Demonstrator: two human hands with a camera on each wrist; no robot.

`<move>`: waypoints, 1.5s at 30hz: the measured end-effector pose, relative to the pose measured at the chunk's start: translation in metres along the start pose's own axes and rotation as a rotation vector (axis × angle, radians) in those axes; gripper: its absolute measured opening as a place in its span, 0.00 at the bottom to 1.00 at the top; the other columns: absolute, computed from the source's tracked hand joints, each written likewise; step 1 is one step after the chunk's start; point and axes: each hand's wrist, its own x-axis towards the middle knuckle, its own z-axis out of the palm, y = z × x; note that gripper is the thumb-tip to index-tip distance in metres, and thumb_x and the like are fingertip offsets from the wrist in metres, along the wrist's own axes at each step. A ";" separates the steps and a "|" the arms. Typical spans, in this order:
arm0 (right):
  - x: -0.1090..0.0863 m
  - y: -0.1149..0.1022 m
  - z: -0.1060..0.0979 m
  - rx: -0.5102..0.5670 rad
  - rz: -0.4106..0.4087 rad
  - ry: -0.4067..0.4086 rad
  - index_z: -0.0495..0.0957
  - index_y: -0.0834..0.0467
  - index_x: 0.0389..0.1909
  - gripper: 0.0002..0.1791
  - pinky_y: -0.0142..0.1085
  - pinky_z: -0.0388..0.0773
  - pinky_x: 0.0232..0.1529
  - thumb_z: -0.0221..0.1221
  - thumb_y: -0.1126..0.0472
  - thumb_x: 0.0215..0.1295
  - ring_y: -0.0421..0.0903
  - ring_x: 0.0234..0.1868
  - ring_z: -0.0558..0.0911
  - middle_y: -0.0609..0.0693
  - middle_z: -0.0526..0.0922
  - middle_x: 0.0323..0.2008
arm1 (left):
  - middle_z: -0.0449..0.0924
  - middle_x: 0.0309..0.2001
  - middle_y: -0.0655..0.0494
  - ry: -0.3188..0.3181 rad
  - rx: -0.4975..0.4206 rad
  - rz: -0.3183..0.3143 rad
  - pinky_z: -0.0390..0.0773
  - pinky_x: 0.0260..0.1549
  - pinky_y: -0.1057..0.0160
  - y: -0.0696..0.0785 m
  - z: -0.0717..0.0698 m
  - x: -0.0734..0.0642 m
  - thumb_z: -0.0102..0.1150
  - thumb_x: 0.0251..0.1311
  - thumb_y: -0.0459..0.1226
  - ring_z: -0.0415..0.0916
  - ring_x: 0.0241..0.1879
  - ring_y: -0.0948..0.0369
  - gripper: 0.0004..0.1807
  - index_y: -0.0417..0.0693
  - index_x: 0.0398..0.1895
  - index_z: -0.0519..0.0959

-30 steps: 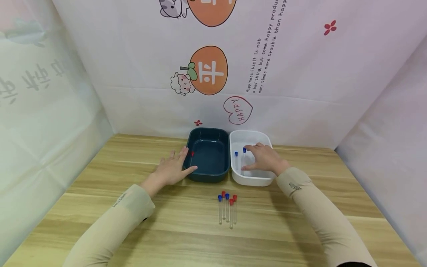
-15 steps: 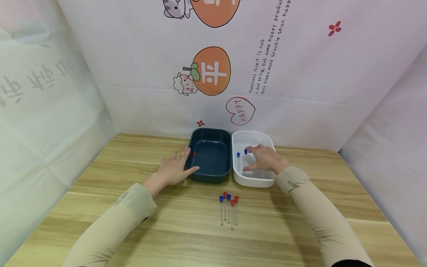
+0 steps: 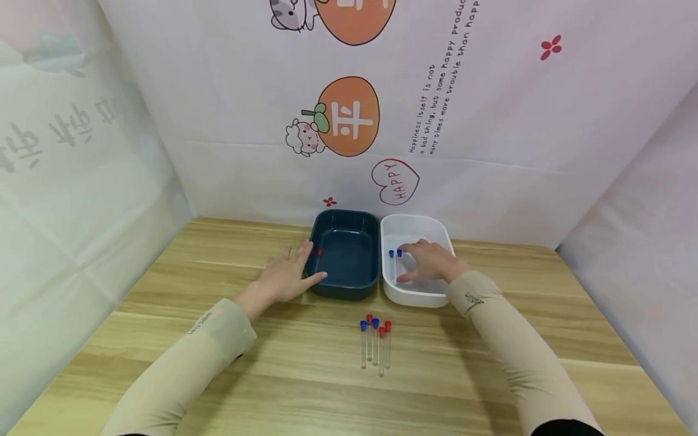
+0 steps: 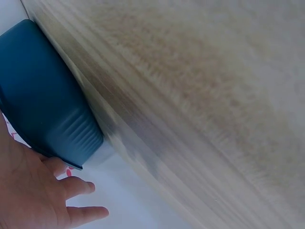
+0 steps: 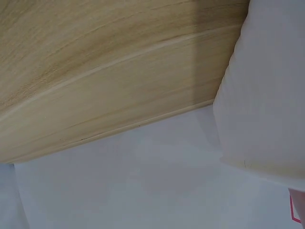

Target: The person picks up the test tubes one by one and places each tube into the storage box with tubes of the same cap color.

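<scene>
My left hand rests at the left rim of the dark teal tray, fingers spread and thumb over the front edge. In the left wrist view its fingers lie beside the tray's outer wall. A red-capped tube lies inside this tray. My right hand reaches into the white tray. It holds a blue-capped test tube end to end, index fingertip at the cap and thumb near the lower end. Another blue-capped tube lies just left of it in the same tray.
Several clear test tubes with red and blue caps lie together on the wooden table in front of the trays. A printed white cloth hangs directly behind the trays. More cloth hangs at both sides.
My right hand has lowered slightly and shifted left within the white tray, bringing the blue-capped tube closer to the other one. My left hand stays at the dark tray. The head view shifts slightly.
</scene>
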 end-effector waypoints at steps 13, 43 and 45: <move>0.003 0.001 0.005 -0.020 0.003 -0.026 0.69 0.62 0.73 0.50 0.59 0.65 0.68 0.71 0.36 0.57 0.64 0.67 0.71 0.63 0.73 0.68 | 0.38 0.83 0.49 0.006 0.006 0.010 0.44 0.68 0.25 0.000 0.000 0.000 0.37 0.72 0.69 0.39 0.79 0.37 0.52 0.45 0.84 0.40; 0.007 0.005 0.005 0.005 0.012 -0.055 0.66 0.63 0.75 0.50 0.62 0.55 0.72 0.68 0.36 0.62 0.68 0.74 0.61 0.64 0.67 0.73 | 0.38 0.83 0.50 0.015 -0.004 0.001 0.44 0.68 0.26 0.000 0.003 0.000 0.39 0.73 0.68 0.39 0.79 0.38 0.51 0.46 0.84 0.40; 0.007 0.006 0.006 0.006 0.011 -0.058 0.65 0.62 0.76 0.50 0.61 0.56 0.72 0.68 0.36 0.61 0.68 0.74 0.61 0.64 0.67 0.73 | 0.38 0.83 0.50 0.015 -0.007 0.000 0.44 0.68 0.26 0.000 0.003 0.001 0.39 0.73 0.68 0.39 0.79 0.38 0.51 0.46 0.84 0.40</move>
